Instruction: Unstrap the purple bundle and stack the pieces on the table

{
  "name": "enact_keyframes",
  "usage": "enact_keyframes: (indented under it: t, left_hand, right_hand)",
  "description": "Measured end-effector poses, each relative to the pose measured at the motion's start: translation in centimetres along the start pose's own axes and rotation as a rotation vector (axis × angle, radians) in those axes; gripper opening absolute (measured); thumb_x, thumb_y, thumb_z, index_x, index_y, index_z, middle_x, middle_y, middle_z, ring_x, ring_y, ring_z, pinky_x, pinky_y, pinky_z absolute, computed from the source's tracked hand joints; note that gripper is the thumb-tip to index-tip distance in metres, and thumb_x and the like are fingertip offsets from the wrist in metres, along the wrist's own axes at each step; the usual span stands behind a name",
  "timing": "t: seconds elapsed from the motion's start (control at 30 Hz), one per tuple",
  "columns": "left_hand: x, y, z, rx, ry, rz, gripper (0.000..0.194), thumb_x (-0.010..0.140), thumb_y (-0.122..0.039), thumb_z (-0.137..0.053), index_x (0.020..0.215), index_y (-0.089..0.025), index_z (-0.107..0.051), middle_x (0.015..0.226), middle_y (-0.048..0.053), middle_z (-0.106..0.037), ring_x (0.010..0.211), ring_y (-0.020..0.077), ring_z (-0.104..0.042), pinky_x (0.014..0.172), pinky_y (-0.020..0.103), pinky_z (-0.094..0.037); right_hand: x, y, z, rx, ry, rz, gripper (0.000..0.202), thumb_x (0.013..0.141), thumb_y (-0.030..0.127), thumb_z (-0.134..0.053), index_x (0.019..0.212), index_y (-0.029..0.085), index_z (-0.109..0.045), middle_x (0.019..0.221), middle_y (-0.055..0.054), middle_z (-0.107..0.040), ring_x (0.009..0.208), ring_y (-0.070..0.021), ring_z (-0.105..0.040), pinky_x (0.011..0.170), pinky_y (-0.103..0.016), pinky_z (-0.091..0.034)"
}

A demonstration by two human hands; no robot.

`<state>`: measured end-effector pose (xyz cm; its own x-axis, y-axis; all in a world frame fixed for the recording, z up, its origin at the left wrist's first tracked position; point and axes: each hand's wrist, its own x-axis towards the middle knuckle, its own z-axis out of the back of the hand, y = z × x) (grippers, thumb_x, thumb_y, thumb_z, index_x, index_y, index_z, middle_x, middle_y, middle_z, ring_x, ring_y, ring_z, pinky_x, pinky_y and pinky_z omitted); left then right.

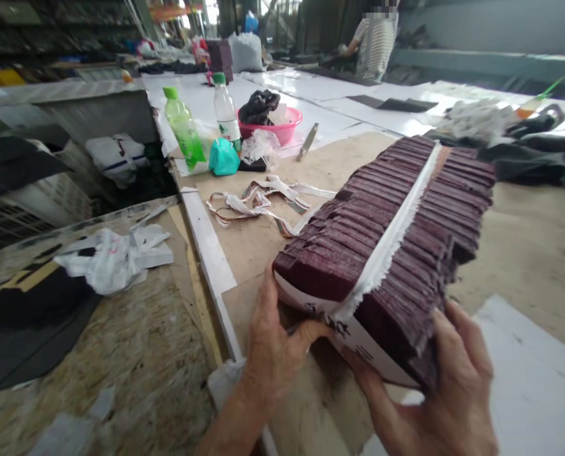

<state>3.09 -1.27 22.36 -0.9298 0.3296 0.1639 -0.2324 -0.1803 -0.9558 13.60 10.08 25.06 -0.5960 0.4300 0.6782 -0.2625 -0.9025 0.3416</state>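
Observation:
A long bundle of stacked maroon fabric pieces (382, 234) is tilted above the table, bound lengthwise by a white strip (396, 231). A pale sheet with dark writing (358, 345) covers its near end. My left hand (275, 348) grips the near left corner, thumb against the sheet. My right hand (446, 386) holds the near right corner, its thumb under the end and its fingers on the side. Beyond my left hand, loose white strips (263, 199) lie tangled on the table.
Bottles (185, 130), a teal item (224, 156) and a pink basin (285, 126) stand farther back. Crumpled white plastic (114, 259) lies on the left board. Dark cloth (534, 155) is at right. A person (377, 44) stands at the far table.

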Motion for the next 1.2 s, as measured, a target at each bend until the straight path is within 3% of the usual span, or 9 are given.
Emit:
enact_keyframes:
  t: [0.1,0.17,0.3,0.47,0.63,0.8,0.93,1.1,1.2]
  left_hand:
    - [-0.9,0.1,0.0,0.036,0.013,0.007,0.094,0.068,-0.035,-0.075,0.141,-0.019,-0.018,0.141,0.016,-0.032,0.13,0.0285,-0.032,0.106,0.046,-0.031]
    - [-2.5,-0.2,0.5,0.139,-0.08,-0.004,0.084,0.071,-0.035,-0.071,0.138,-0.017,-0.024,0.137,0.017,-0.036,0.127,0.0298,-0.035,0.103,0.048,-0.035]
    - [-5.0,-1.5,1.1,0.233,-0.18,-0.149,0.032,0.081,-0.022,-0.059,0.111,-0.017,-0.05,0.107,0.009,-0.055,0.1,0.0201,-0.053,0.085,0.033,-0.047]
    - [-3.5,-3.0,-0.2,0.182,-0.129,-0.273,0.016,0.085,-0.013,-0.051,0.099,-0.017,-0.055,0.092,0.005,-0.059,0.085,0.0144,-0.056,0.076,0.026,-0.046]
    - [-2.3,-2.4,-1.3,0.235,-0.107,-0.272,0.008,0.086,-0.015,-0.049,0.088,-0.016,-0.056,0.082,0.004,-0.06,0.075,0.0148,-0.057,0.067,0.025,-0.045]
    - [-2.5,-1.6,-0.7,0.364,0.019,-0.155,0.012,0.085,-0.016,-0.047,0.082,-0.017,-0.058,0.077,0.002,-0.061,0.071,0.0149,-0.057,0.063,0.025,-0.041]
    - [-1.6,-3.3,0.4,0.433,0.126,-0.047,0.013,0.08,-0.021,-0.048,0.071,-0.018,-0.058,0.068,0.002,-0.058,0.061,0.0147,-0.052,0.057,0.026,-0.035]
    - [-0.5,-5.0,2.6,-0.201,0.44,0.592,0.023,0.07,-0.032,-0.052,0.053,-0.017,-0.049,0.045,-0.003,-0.035,0.041,0.0077,-0.027,0.04,0.021,-0.019]
    - [-1.0,-4.3,3.5,-0.264,0.459,0.723,0.028,0.068,-0.039,-0.054,0.054,-0.016,-0.05,0.045,-0.005,-0.034,0.04,0.0059,-0.022,0.039,0.02,-0.014]
  right_hand:
    - [0.3,0.5,-0.3,0.02,-0.012,-0.006,0.071,0.078,0.039,-0.061,0.133,0.003,-0.034,0.132,-0.025,-0.037,0.124,-0.0348,-0.035,0.099,-0.053,-0.034]
    - [-0.1,1.0,0.2,0.009,-0.002,-0.053,0.075,0.078,0.042,-0.061,0.136,0.004,-0.031,0.133,-0.024,-0.036,0.124,-0.0351,-0.035,0.092,-0.052,-0.042]
    - [-1.7,2.5,2.3,-0.194,-0.1,-0.078,0.07,0.074,0.035,-0.07,0.132,0.008,-0.041,0.122,-0.02,-0.05,0.104,-0.0332,-0.054,0.077,-0.043,-0.052]
    - [-3.2,4.6,3.2,-0.14,-0.092,0.058,0.014,0.082,0.017,-0.061,0.097,0.017,-0.061,0.085,-0.005,-0.064,0.07,-0.0155,-0.063,0.062,-0.025,-0.051]
    - [-3.3,6.0,0.9,-0.093,0.008,0.051,0.014,0.09,0.015,-0.047,0.093,0.013,-0.06,0.077,-0.003,-0.067,0.062,-0.0097,-0.062,0.055,-0.017,-0.045]
    - [-2.7,5.9,-0.3,-0.04,0.051,0.029,0.022,0.091,0.015,-0.038,0.09,0.011,-0.06,0.076,-0.004,-0.067,0.06,-0.0098,-0.061,0.053,-0.018,-0.044]
    - [-2.4,5.4,-0.6,-0.032,0.103,0.037,0.025,0.092,0.016,-0.037,0.094,0.009,-0.06,0.084,-0.006,-0.067,0.068,-0.0112,-0.063,0.056,-0.019,-0.044]
    - [-2.6,5.0,-0.8,-0.087,0.136,-0.009,0.03,0.094,0.018,-0.035,0.089,0.011,-0.063,0.077,-0.002,-0.068,0.056,-0.0099,-0.061,0.048,-0.02,-0.041]
    - [-3.1,4.9,-0.8,-0.109,0.148,-0.019,0.031,0.094,0.017,-0.034,0.091,0.013,-0.065,0.08,-0.001,-0.068,0.057,-0.0095,-0.061,0.049,-0.019,-0.042]
